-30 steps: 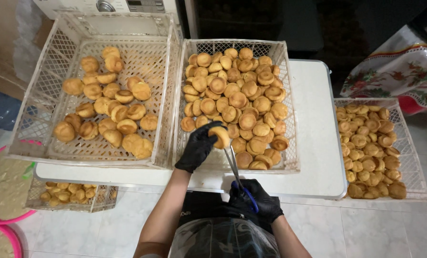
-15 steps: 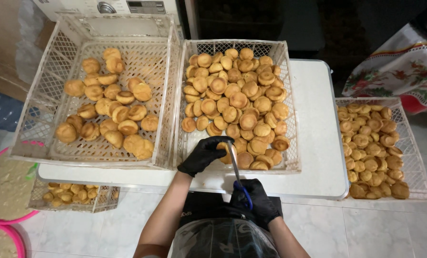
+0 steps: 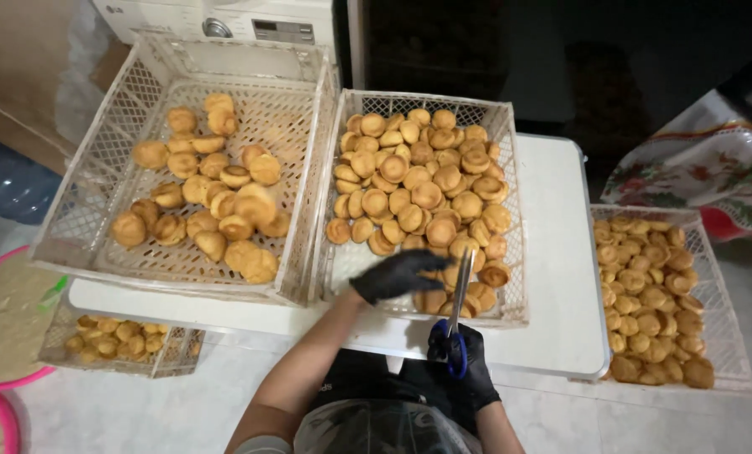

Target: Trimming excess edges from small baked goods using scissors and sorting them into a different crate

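1. Reaching into the middle crate point(image 3: 510, 210), black-gloved left hand point(image 3: 397, 275) curled down over the small golden buns point(image 3: 418, 189) at the crate's near edge; whether a bun is actually gripped, cannot tell.
2. Gripping blue-handled scissors point(image 3: 458, 313), black-gloved right hand point(image 3: 467, 363) closed through the loops, just outside the crate's near rim.
3. Pointing away from the body, scissor blades lying over the rim and above the nearest buns, just beside the left hand.
4. Resting on a white table point(image 3: 561, 252), middle crate packed with buns, touching a larger left crate point(image 3: 98, 193) holding fewer, bigger golden buns point(image 3: 216, 193).
5. Sitting lower to the right, another crate point(image 3: 725, 336) full of small buns; lower left, a fourth crate point(image 3: 56, 345) partly under the table.
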